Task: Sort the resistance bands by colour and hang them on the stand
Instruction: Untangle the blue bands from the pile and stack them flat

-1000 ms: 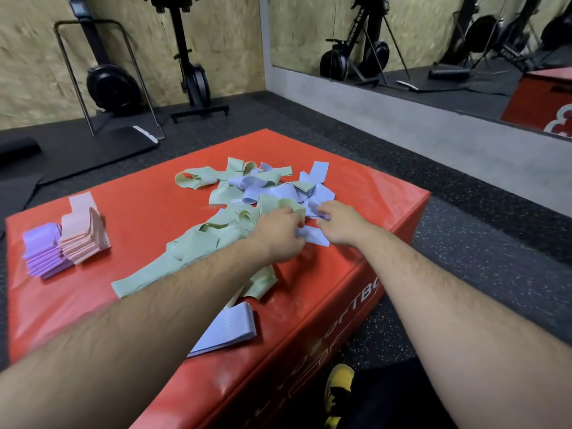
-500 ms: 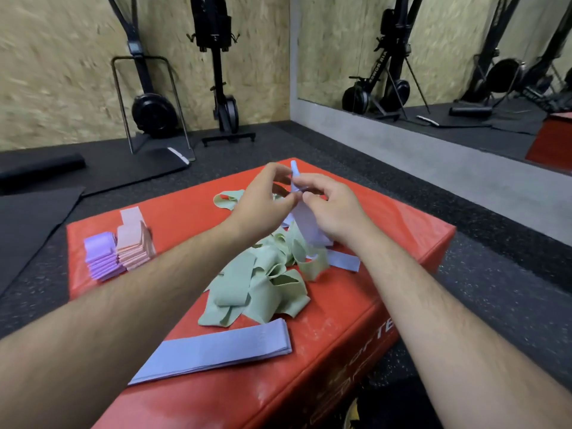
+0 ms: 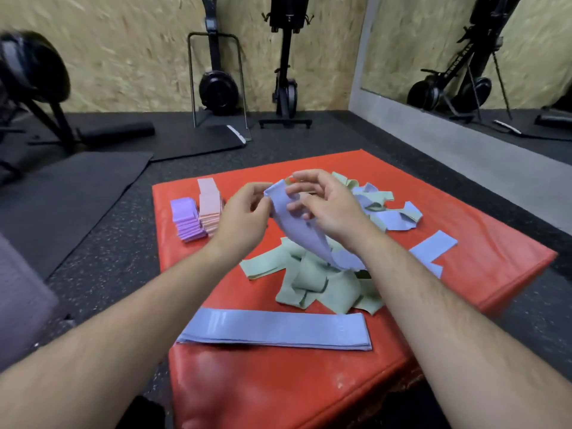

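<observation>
A blue band (image 3: 306,233) hangs lifted above a red soft box (image 3: 483,274). My left hand (image 3: 244,212) pinches its top edge and my right hand (image 3: 322,199) holds it with curled fingers from the other side. Its lower end trails into a loose pile of green bands (image 3: 315,283). A flat stack of blue bands (image 3: 278,331) lies near the box's front edge. More blue and green bands (image 3: 387,212) are tangled at the back right. Folded purple bands (image 3: 185,219) and pink bands (image 3: 210,209) are stacked at the back left. No stand is in view.
Black gym machines (image 3: 218,88) stand against the chipboard wall behind. Dark mats (image 3: 68,187) lie on the rubber floor to the left. A mirror (image 3: 479,57) runs along the right wall. A grey padded object (image 3: 18,298) is at the left edge.
Both hands rose from the pile with one blue band, lifting it above the box. The head view swung right and up, so the box now sits lower and more central.
</observation>
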Motion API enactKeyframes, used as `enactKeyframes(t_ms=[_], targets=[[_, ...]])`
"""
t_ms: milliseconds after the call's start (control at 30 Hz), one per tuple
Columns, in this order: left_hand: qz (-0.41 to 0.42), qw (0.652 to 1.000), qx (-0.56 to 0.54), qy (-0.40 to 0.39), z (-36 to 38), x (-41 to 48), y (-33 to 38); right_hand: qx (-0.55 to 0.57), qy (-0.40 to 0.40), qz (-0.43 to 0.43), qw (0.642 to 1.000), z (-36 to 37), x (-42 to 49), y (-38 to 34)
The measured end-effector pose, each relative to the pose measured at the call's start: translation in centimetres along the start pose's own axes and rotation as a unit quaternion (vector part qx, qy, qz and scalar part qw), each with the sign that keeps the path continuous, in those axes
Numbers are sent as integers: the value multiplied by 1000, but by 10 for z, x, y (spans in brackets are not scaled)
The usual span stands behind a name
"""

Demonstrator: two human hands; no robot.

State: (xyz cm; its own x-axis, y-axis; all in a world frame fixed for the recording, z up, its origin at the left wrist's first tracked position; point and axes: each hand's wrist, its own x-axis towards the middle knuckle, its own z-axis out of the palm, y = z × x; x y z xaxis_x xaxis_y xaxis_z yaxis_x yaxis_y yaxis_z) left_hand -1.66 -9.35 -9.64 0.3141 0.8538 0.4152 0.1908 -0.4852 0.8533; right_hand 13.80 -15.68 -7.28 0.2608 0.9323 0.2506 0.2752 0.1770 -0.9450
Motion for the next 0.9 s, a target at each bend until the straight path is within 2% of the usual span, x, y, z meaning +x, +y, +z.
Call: enactKeyframes(t_ms=[133, 267, 333, 367, 433, 500, 600, 667, 767, 833, 900], targets=[[-32, 999, -27, 11, -14, 1, -7, -141, 13, 5, 990, 23, 9, 12], [-45, 999, -10, 8, -26, 5, -17, -132, 34, -16, 991, 39, 15, 16], [-88, 996, -6, 30, -28, 6, -18, -136, 58, -46, 988, 42, 15, 17], [-127, 990, -44, 34, -28, 7, -17, -151, 65, -67, 984, 44, 14, 18], [-213, 959, -185, 9, -31, 10, -11, -181, 54, -95, 978, 48, 11, 20], [-239, 937, -252, -22, -33, 8, -8, -216, 20, -107, 970, 52, 8, 24], [-192, 966, -171, -23, -35, 1, -10, -229, -32, -97, 968, 55, 5, 29], [-183, 975, -128, -21, -39, 1, -13, -171, -76, -61, 981, 54, 2, 27], [-142, 987, -44, -63, -46, 0, -15, -79, -98, -6, 992, 55, 4, 25], [-111, 991, -10, -76, -48, -3, -16, -87, -104, 3, 991, 57, 5, 24], [-97, 993, 10, -71, -51, -6, -16, -152, -117, -3, 981, 56, 4, 25]])
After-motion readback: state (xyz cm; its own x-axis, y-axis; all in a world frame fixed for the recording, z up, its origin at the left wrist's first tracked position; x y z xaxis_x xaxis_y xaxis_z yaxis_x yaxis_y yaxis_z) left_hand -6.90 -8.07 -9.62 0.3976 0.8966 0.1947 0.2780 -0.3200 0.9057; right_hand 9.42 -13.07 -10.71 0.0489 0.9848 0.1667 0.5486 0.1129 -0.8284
